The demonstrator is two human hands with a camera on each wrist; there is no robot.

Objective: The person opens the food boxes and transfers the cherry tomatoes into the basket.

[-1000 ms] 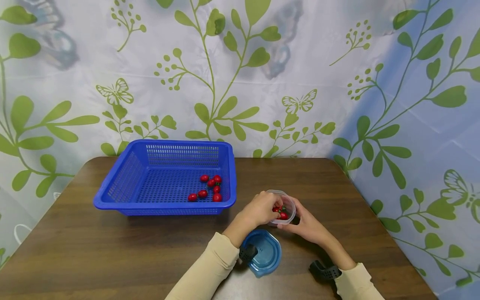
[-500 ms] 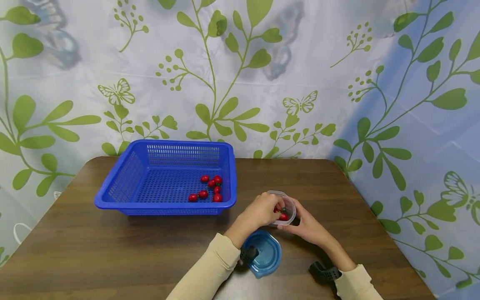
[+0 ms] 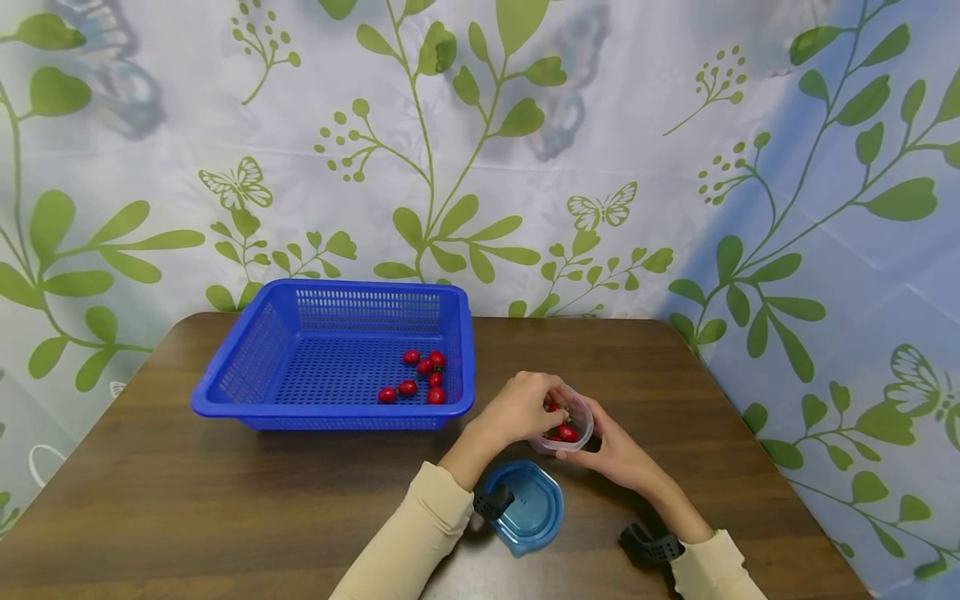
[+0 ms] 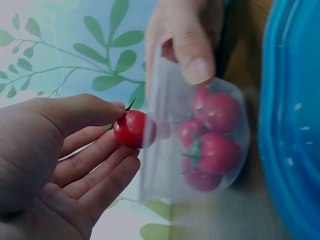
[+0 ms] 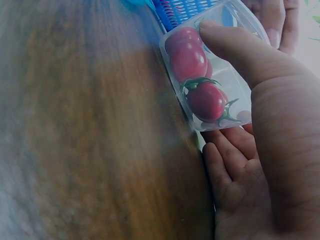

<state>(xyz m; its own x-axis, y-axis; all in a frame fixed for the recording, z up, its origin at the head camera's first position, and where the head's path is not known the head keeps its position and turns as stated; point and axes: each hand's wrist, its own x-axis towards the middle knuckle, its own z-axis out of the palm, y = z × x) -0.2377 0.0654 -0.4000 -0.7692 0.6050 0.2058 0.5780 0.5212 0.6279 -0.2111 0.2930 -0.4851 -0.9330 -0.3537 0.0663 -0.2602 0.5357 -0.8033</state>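
Note:
In the head view my left hand [image 3: 519,408] is over the mouth of a small clear plastic container [image 3: 582,407]. Its thumb and fingers pinch a red cherry tomato [image 4: 131,129] with a green stem, just at the container's rim in the left wrist view. My right hand [image 3: 613,450] grips the container from the right, thumb on the near side and fingers round the far side. Several more cherry tomatoes [image 4: 218,152] lie inside, seen through the translucent wall. A blue plastic lid [image 3: 531,510] rests on the table below my left wrist.
A blue perforated basket [image 3: 330,411] stands at the back left of the wooden table [image 3: 187,508]. Several cherry tomatoes [image 3: 407,388] lie in its right part. A patterned curtain [image 3: 465,125] hangs right behind the table.
My left hand has lifted slightly from inside the container, with a cherry tomato between its fingers. My right hand and the container stay nearly still.

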